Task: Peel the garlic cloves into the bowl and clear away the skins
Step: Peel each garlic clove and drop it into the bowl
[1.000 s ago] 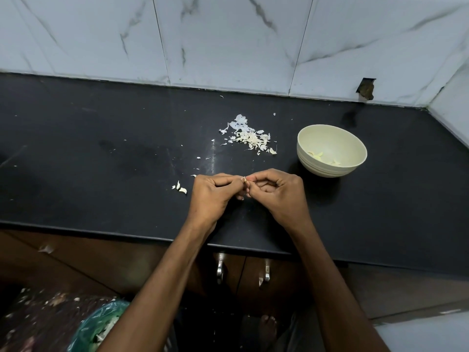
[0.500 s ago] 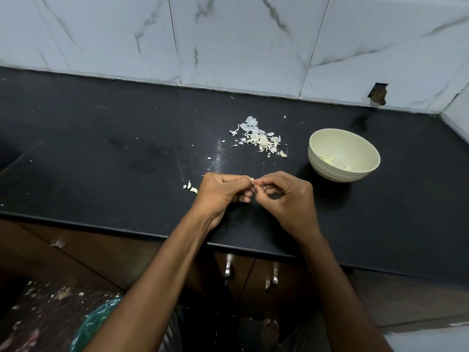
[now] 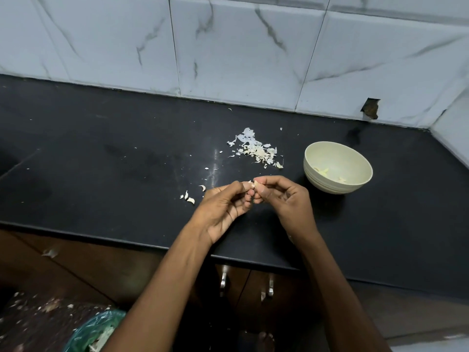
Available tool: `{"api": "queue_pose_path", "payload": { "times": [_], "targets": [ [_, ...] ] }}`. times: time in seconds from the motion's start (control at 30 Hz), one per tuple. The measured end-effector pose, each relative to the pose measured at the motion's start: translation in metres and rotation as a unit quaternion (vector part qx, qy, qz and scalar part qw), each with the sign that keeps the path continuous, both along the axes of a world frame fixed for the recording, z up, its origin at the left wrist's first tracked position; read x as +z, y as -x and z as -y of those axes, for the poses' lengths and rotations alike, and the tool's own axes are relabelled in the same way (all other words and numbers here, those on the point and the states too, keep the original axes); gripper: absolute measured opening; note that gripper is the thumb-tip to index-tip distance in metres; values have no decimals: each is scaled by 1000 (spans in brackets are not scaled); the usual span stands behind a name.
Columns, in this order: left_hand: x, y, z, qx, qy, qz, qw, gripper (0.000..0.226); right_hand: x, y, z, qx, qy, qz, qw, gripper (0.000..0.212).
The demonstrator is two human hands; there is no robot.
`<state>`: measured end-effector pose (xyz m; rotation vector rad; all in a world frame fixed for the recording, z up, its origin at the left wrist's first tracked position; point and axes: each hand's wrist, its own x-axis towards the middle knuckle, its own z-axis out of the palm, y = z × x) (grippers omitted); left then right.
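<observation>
Head view: I'm holding a garlic clove (image 3: 255, 184) between both hands, just above the black worktop (image 3: 101, 174). My left hand (image 3: 223, 209) is pinching one end, fingers (image 3: 247, 199) curled narrow around it. My right hand (image 3: 286, 199) is pinching the other end and working at the skin, thumb and forefinger tight. Can't tell how much skin is still on; the clove is mostly hidden by fingertips.

The cream bowl (image 3: 355, 184) is sitting to my right, near the right hand, apart from it. A few peeled pieces are lying in it. The skin pile (image 3: 256, 149) is lying beyond my hands, left of the bowl. Three or so loose cloves or scraps (image 3: 190, 198) are lying just left of my left hand; too small to say peeled or not. A green bin bag (image 3: 96, 331) is showing below the worktop edge, lower left.

Risks as I'm judging them:
- Clove is small, probably slick; squeezing too hard could be shooting it off the worktop onto the floor.
- Skins are light; a fast hand sweep could be scattering the pile.
- Skin sticking to my fingers could be dropping into the bowl with the clove.
- Bowl looks light; knocking the rim could be tipping it.
</observation>
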<state>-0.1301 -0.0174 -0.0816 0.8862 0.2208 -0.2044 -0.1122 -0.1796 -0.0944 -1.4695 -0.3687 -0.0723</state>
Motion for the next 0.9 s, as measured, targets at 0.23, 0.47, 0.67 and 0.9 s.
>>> {"api": "queue_pose_path", "payload": {
  "times": [0.23, 0.47, 0.67, 0.9],
  "targets": [
    [-6, 7, 13, 35, -36, 13, 999, 16, 1, 1, -2, -34, -92, -43, 994, 18],
    [-19, 13, 15, 86, -94, 55, 990, 12, 27, 9, 34, -128, -166, -50, 976, 21],
    [-11, 3, 21, 105, -215, 91, 967, 19, 72, -9, 95, -277, 88, 38, 956, 12],
    [12, -51, 15, 119, -473, 223, 844, 8, 76, -43, 128, -324, 364, 53, 872, 9]
  ]
}}
